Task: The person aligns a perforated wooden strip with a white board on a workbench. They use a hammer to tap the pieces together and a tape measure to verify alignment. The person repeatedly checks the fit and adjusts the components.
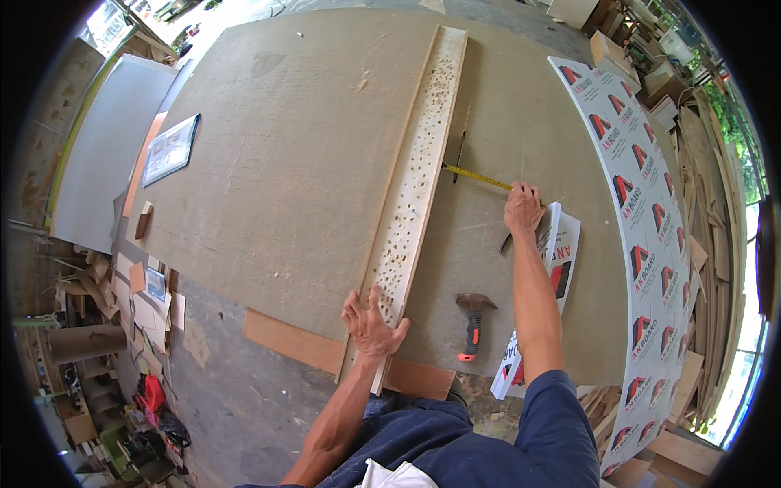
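A long, narrow white board (401,224) lies across the big brown panel, speckled with small holes or yellowish bits. My left hand (373,327) rests on its near end, fingers spread and thumb at the right edge. My right hand (525,209) is closed around a tape measure, whose case is mostly hidden. The tape's yellow blade (482,176) runs left to the board's right edge. A thin dark rod (460,154) lies by the blade's far end. Nearer me is a hammer (473,325) with a black and red handle.
Beside my right forearm lie white printed strips (567,244); a dark curved tool end (505,243) peeks out. A large white printed sheet (643,236) spans the right. The brown panel (301,163) also carries a blue-edged flat case (171,150) and a small wooden block (144,220).
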### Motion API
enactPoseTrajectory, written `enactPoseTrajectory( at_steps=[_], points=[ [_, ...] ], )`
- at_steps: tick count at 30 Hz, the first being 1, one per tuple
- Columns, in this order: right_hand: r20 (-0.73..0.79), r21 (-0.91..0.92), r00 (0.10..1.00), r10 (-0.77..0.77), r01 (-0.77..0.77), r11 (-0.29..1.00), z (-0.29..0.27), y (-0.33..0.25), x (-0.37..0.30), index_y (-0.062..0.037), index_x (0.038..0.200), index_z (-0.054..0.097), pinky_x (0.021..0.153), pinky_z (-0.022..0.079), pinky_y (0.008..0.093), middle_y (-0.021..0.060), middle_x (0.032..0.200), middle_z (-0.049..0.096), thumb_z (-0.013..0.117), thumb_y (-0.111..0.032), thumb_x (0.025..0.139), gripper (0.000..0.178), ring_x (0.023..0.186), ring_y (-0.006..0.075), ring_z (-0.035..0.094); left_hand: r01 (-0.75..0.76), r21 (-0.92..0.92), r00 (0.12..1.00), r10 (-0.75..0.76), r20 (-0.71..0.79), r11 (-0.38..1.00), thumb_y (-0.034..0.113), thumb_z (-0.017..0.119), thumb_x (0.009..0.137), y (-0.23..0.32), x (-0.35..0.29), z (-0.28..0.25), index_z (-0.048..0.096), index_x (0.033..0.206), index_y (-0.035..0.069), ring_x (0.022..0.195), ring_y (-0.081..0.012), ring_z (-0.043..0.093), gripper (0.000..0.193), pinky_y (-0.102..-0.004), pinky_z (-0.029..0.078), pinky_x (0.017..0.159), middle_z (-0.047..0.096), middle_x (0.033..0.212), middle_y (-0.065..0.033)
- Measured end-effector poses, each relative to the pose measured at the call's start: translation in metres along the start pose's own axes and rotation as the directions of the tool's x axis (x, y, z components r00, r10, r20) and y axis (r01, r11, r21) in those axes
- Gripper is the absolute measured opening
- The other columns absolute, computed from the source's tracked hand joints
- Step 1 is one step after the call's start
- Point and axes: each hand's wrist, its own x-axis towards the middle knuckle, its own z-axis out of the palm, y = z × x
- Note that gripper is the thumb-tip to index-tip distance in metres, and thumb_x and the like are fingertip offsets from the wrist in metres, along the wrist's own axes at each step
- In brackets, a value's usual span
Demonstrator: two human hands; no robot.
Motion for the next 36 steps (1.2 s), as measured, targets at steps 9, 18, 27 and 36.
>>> enactPoseTrajectory(
  at_steps=[9,18,27,36],
  points=[
    [-0.217,-0.007,0.975,0.050,-0.053,0.999,0.025,-0.011,-0.014,-0.0169,0.117,0.065,0.094,0.043,0.0620,-0.0028,0.127,0.061,0.061,-0.017,0.097,0.021,0.130,0.0233,0.048,0.003,-0.001,1.000,-0.003,-0.003,1.000,0.044,0.085,0.061,0.002,0.002,-0.003,0.042,0.147,0.015,0.132,-0.0432,0.034,0.101,-0.0571,0.028,0.108,0.036,0.139,-0.0291],
    [-0.307,-0.043,0.950,0.061,-0.078,0.996,0.035,-0.017,-0.018,-0.0204,0.115,0.062,0.093,0.039,0.0558,-0.0072,0.124,0.058,0.062,-0.020,0.097,0.019,0.132,0.0207,0.045,0.007,-0.017,1.000,-0.007,-0.012,1.000,0.043,0.086,0.059,0.002,0.002,-0.004,0.042,0.148,0.016,0.132,-0.0431,0.034,0.103,-0.0569,0.029,0.108,0.038,0.138,-0.0292],
    [-0.334,-0.018,0.940,0.066,-0.077,0.997,0.031,-0.018,-0.020,-0.0211,0.117,0.062,0.094,0.039,0.0521,-0.0079,0.124,0.058,0.065,-0.020,0.097,0.020,0.131,0.0206,0.046,0.022,-0.010,1.000,-0.022,0.009,1.000,0.041,0.086,0.058,0.000,0.000,-0.001,0.041,0.148,0.018,0.133,-0.0439,0.034,0.104,-0.0588,0.028,0.110,0.037,0.139,-0.0285],
    [-0.360,-0.011,0.931,0.065,-0.074,0.997,0.035,-0.016,-0.018,-0.0205,0.114,0.063,0.093,0.038,0.0520,-0.0074,0.124,0.059,0.066,-0.020,0.095,0.019,0.130,0.0207,0.047,-0.005,-0.037,0.999,0.003,-0.054,0.999,0.040,0.088,0.055,-0.001,0.000,0.001,0.048,0.147,0.018,0.131,-0.0444,0.038,0.103,-0.0577,0.031,0.109,0.041,0.138,-0.0274]
  ],
)
